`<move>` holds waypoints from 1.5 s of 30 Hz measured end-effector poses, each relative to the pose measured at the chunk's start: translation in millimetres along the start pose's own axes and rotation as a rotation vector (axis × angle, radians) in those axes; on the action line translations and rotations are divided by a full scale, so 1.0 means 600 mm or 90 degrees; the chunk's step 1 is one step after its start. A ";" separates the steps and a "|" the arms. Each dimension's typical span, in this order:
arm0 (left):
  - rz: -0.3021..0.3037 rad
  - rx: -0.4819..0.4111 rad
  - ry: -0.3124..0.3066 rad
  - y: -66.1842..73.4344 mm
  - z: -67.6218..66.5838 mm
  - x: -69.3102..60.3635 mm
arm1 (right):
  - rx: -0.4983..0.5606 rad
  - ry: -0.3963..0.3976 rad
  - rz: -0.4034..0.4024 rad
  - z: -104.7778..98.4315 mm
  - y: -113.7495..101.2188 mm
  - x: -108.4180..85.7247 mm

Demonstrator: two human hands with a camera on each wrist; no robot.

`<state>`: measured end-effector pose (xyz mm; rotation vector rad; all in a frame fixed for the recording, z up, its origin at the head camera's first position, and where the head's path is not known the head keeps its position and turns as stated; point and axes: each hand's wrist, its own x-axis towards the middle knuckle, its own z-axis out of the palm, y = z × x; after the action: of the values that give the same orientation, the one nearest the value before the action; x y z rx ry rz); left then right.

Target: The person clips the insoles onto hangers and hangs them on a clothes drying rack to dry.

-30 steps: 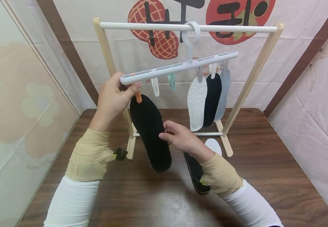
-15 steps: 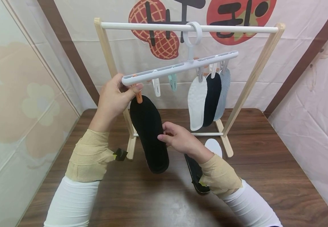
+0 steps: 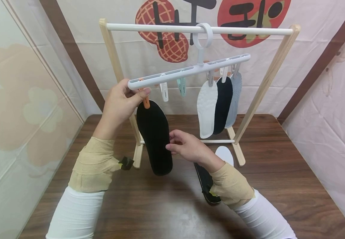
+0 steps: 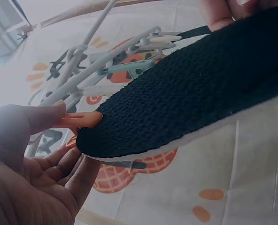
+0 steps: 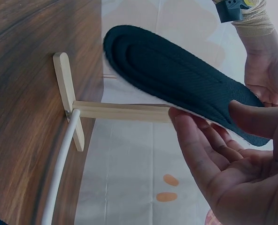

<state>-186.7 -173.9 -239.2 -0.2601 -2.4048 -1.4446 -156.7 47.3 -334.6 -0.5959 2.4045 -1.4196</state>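
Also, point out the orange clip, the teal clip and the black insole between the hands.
Orange clip [image 3: 146, 102], head view: lower end.
Teal clip [image 3: 181, 86], head view: its middle.
Black insole [image 5: 179, 78], right wrist view: middle of its face.

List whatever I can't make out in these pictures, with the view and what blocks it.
Head view: parts of the black insole on the table and the white insole on the table, behind the right wrist wrap.
Head view: part of the rightmost hanging insole, behind the hanging black one.
Head view: the backdrop lettering, cut off by the top edge.
Left wrist view: the far end of the clipped black insole, cut off by the right edge.
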 end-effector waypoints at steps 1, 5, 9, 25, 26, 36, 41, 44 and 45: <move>0.000 -0.003 0.000 0.000 0.000 0.000 | -0.002 0.000 0.003 0.000 0.001 0.000; 0.004 -0.015 -0.001 -0.002 0.000 0.000 | -0.028 0.004 0.006 0.000 0.004 -0.001; 0.015 -0.050 -0.008 -0.003 0.000 0.000 | -0.048 0.010 -0.005 0.000 0.008 -0.002; 0.023 -0.100 -0.032 -0.006 0.000 -0.001 | -0.035 -0.005 -0.002 -0.010 0.021 -0.006; 0.021 -0.100 -0.032 -0.007 0.000 -0.001 | -0.035 -0.005 -0.001 -0.011 0.022 -0.006; 0.015 -0.099 -0.014 -0.017 0.005 0.004 | -0.029 0.007 -0.003 -0.017 0.029 -0.010; 0.021 -0.080 -0.008 -0.022 0.007 0.006 | -0.021 0.010 -0.001 -0.020 0.034 -0.012; 0.020 -0.068 -0.010 -0.023 0.006 0.005 | -0.021 0.008 -0.002 -0.022 0.037 -0.013; 0.018 -0.069 -0.011 -0.024 0.006 0.005 | -0.024 0.010 0.000 -0.023 0.039 -0.013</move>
<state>-194.5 -177.4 -251.4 -0.3309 -2.3301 -1.5684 -160.6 71.8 -348.3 -0.5954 2.4484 -1.3874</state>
